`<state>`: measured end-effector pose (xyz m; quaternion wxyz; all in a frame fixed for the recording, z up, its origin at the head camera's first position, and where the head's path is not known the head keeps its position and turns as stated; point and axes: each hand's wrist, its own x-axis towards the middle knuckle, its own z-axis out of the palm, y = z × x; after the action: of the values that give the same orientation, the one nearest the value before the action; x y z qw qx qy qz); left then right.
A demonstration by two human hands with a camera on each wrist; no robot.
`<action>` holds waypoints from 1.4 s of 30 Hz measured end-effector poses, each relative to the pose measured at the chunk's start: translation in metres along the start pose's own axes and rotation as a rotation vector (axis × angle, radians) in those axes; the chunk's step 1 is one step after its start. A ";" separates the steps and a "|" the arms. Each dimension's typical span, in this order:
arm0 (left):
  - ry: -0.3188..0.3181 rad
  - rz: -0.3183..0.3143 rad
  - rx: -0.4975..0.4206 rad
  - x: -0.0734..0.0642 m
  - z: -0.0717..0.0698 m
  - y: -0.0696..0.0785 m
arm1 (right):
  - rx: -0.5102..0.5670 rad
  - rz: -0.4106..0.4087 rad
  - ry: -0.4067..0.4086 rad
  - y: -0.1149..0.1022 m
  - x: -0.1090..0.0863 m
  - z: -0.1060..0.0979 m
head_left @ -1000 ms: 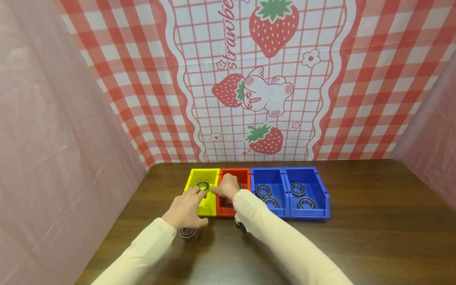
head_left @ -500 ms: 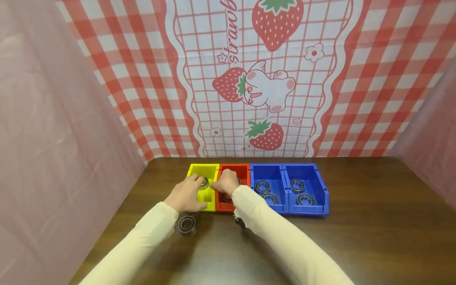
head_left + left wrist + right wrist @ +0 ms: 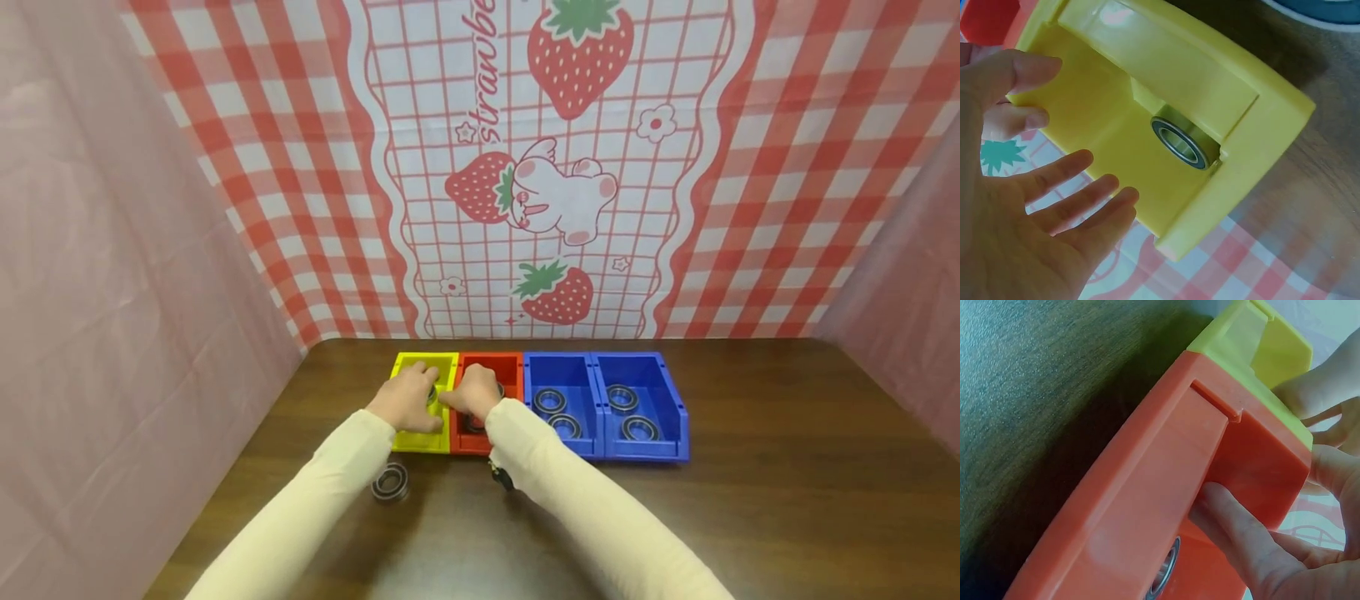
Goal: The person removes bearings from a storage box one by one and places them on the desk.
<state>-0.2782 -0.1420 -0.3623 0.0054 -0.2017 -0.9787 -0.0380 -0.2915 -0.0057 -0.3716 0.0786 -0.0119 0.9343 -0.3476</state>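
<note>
On the table [image 3: 787, 458], a yellow bin [image 3: 412, 442] adjoins a red bin [image 3: 491, 360]. Fingers spread wide, the left hand [image 3: 407, 400] holds nothing; the right hand [image 3: 478, 393] reaches into the red bin, its grip unclear. A metal ring [image 3: 1197, 134] lies inside the yellow bin.

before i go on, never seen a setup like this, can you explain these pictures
There is no machine: a person works bare-handed. The wide picture comes from a head camera, the close ones from a camera on each wrist. On the wooden table stand a yellow bin, a red bin and two blue bins, all with ring bearings inside; one loose bearing lies in front. The left hand is spread at the yellow bin, holding nothing; the right hand reaches into the red bin, its grip unclear.
</note>
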 end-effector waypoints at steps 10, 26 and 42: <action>-0.024 -0.023 0.050 0.011 0.006 -0.009 | 0.012 0.000 0.005 0.001 0.002 0.002; -0.152 -0.145 0.049 0.028 0.016 -0.009 | 0.038 -0.018 0.004 0.001 0.002 0.003; -0.169 -0.152 -0.001 0.033 0.019 -0.008 | 0.044 -0.003 0.003 0.001 0.003 0.004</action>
<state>-0.3114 -0.1346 -0.3809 -0.0800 -0.1295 -0.9881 -0.0214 -0.2936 -0.0077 -0.3752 0.0769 -0.0108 0.9265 -0.3683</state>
